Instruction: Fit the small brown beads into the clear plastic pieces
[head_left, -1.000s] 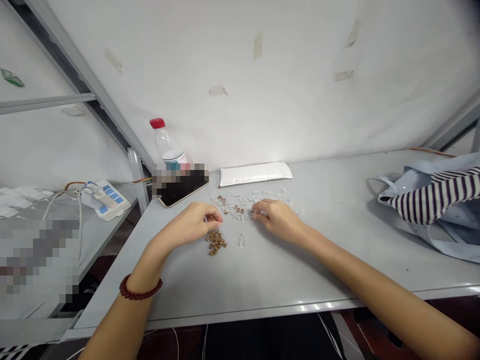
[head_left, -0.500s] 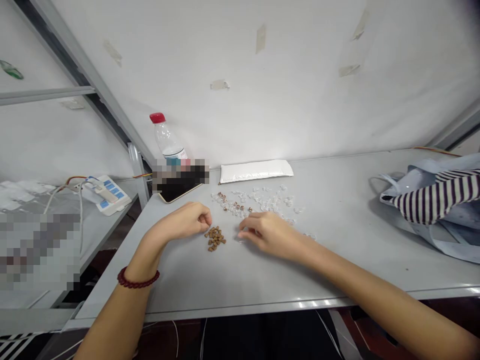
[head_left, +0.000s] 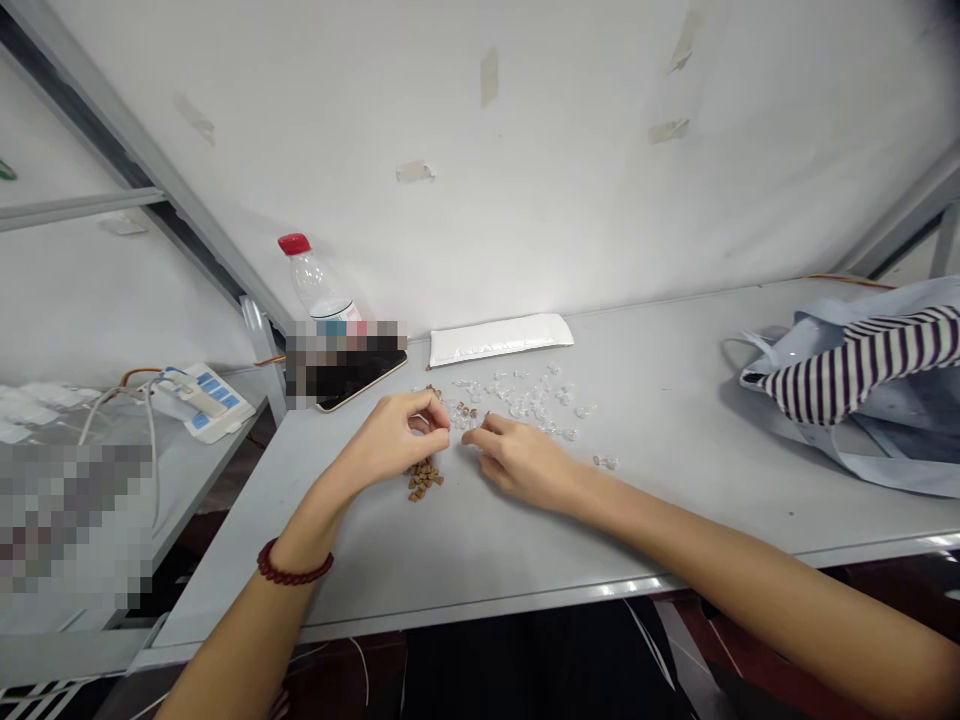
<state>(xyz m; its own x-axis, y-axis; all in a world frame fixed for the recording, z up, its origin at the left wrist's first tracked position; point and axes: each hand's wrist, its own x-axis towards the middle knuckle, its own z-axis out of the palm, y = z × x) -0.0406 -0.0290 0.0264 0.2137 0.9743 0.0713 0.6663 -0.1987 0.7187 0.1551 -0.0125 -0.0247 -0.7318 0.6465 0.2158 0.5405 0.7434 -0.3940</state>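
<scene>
We have both hands close together over the tabletop (head_left: 675, 380), fingertips just apart. The left hand (head_left: 394, 440) is curled, its thumb and forefinger drawn near each other, but we cannot tell whether anything sits in that pinch. The right hand (head_left: 529, 462) is bent too, fingertips pointing at the left; whether it grips something small and clear, we cannot tell either.

The pile of brown pellets (head_left: 425, 482) lies on the tabletop at the left hand, which hides part of it. The clear plastic pieces (head_left: 529, 402) are scattered behind and beside the right hand, and a few brown bits (head_left: 466, 411) lie among those nearest the fingers. One stray clear piece (head_left: 606, 462) rests near the right forearm.

From here, we judge a pellet could slip from a loose pinch and roll, since the pellets look small and the surface smooth. The left hand sits so near the pile that a low wrist could scatter it. Sweeping the right forearm back could knock the stray piece away, and because the clear pieces hardly stand out against the pale grey, we could easily overlook one
</scene>
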